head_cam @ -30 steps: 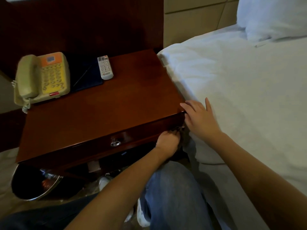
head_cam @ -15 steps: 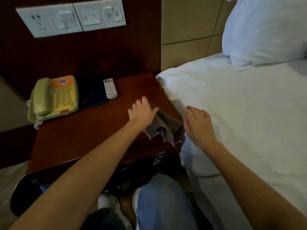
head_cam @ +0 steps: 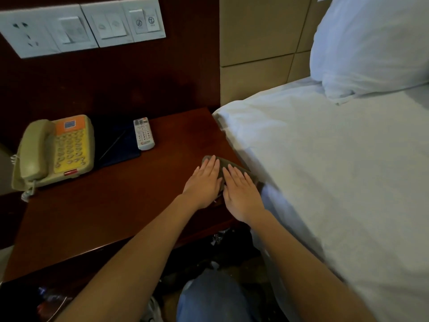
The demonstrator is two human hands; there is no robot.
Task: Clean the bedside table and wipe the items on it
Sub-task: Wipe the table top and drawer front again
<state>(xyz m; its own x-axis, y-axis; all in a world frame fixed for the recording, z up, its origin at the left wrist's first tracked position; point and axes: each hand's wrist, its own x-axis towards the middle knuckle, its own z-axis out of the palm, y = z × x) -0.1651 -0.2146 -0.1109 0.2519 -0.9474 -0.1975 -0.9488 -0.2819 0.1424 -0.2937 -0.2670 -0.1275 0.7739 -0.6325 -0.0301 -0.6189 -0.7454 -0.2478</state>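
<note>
The bedside table (head_cam: pixel 116 205) is dark red wood. A grey-brown cloth (head_cam: pixel 228 164) lies at its right edge, beside the bed. My left hand (head_cam: pixel 204 182) and my right hand (head_cam: pixel 241 194) rest flat on the cloth side by side, fingers straight, covering most of it. Neither hand is curled around it. At the back left stands a beige phone (head_cam: pixel 55 149) with a yellow keypad. A dark blue folder (head_cam: pixel 116 142) with a pen lies next to it, and a white remote (head_cam: pixel 144 133) lies at the folder's right.
A white bed (head_cam: pixel 325 170) with a pillow (head_cam: pixel 371 43) presses against the table's right side. White switch and socket plates (head_cam: pixel 76 29) hang on the dark wall panel. A bin (head_cam: pixel 46 300) sits low at the left, and my knee in jeans (head_cam: pixel 209 298) is below.
My left hand came up from under the table with the cloth and laid it on the top. My right hand moved off the bed edge onto the cloth. The view tilted up.
</note>
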